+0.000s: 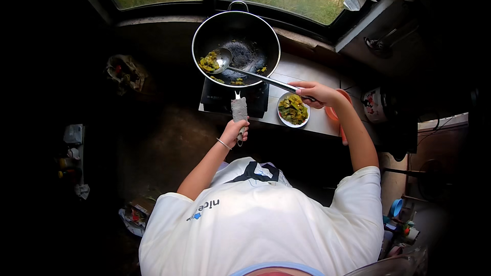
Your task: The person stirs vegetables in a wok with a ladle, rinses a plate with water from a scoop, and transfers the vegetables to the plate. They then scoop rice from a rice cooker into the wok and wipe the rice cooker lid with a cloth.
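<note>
My left hand (236,132) grips the cloth-wrapped handle (239,109) of a deep black wok (238,27), which is over a black cooktop (218,101). In my right hand (315,94) is the long handle of a metal ladle (224,59). Its bowl rests inside the wok at the left, against a small heap of cooked yellow-green vegetables (209,62). A few more scraps cling to the wok's lower and right sides. Just below my right hand, a white plate (294,125) holds a pile of the same vegetables.
An orange plastic container (332,113) stands right of the plate, partly behind my right forearm. Further right is a decorated pot (374,103). A window frame (268,17) runs close behind the wok. The tiled counter's front edge (322,132) lies before me. A bag (128,73) is at the left.
</note>
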A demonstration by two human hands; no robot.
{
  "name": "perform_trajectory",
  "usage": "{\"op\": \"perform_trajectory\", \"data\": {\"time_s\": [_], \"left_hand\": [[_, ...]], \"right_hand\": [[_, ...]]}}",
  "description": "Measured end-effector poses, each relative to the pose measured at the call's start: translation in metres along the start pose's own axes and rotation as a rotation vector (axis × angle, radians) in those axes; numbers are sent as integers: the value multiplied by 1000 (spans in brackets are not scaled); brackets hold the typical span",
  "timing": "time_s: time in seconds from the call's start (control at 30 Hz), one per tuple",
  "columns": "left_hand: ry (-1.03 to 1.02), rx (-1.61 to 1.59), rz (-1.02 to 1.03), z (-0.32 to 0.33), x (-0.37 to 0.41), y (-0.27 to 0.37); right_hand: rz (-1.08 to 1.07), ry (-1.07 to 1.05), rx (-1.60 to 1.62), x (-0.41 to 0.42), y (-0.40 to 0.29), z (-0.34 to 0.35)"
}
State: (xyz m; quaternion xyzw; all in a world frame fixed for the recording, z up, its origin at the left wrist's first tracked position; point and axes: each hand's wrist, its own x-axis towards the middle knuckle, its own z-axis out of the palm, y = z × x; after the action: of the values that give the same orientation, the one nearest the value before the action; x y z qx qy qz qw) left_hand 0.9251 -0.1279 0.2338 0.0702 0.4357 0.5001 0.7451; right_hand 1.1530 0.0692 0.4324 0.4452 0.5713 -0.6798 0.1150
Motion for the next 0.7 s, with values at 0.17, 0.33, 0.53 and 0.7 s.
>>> {"op": "perform_trajectory", "data": {"time_s": [0.17,0.33,0.53,0.7], "left_hand": [[-4,14,-8,2,3,4],[-7,29,-16,-2,2,1],[-9,24,-26,-2,2,0],[-29,11,-31,-1,0,4]], "right_hand": [[-108,-51,298,43,22,24],[-168,-72,485,63,38,46],[-238,-19,608,64,51,75],[-321,27,656,15,73,94]]}}
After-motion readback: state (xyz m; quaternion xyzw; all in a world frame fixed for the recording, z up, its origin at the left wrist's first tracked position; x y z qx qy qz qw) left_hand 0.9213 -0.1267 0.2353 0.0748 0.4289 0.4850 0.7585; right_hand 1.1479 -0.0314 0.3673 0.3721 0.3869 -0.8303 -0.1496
